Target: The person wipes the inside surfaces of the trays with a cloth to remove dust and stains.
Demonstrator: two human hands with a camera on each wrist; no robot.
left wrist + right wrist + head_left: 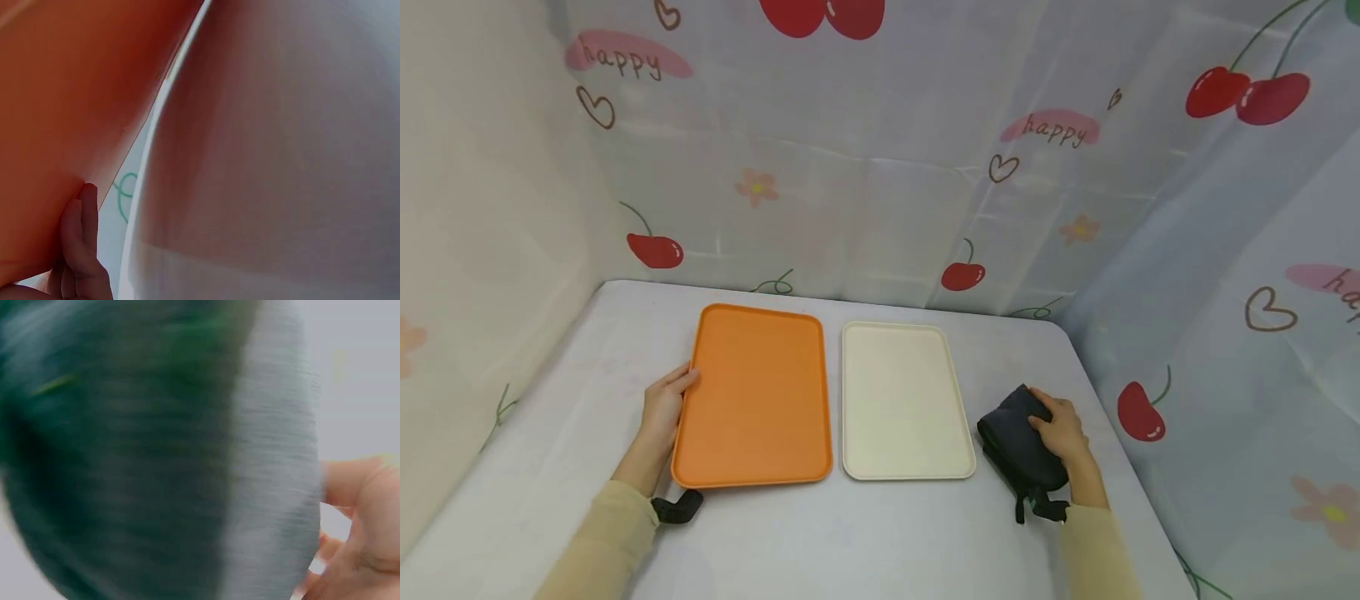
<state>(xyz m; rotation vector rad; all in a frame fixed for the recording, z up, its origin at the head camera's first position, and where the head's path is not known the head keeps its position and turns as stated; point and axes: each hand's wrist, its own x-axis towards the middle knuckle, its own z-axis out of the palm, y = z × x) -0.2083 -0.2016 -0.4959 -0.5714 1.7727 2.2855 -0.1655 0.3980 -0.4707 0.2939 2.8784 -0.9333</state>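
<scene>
My left hand [664,408] grips the left edge of an orange rectangular tray [756,400]. In the left wrist view, fingers [80,240] lie against the tray's orange underside [69,112], and that side is raised off the white tabletop. At the right, my right hand [1063,429] holds a dark grey-blue fabric pouch [1017,429] by its right side. The pouch [156,462] fills most of the right wrist view, blurred, and its exact kind cannot be told. Beside the orange tray lies a cream rectangular tray [902,400] with nothing on it.
A white cloth covers the table [865,542], whose back edge meets a hanging curtain [865,225] printed with cherries, hearts and flowers. More curtain hangs along the left and right sides. Dark straps [679,507] are around both wrists.
</scene>
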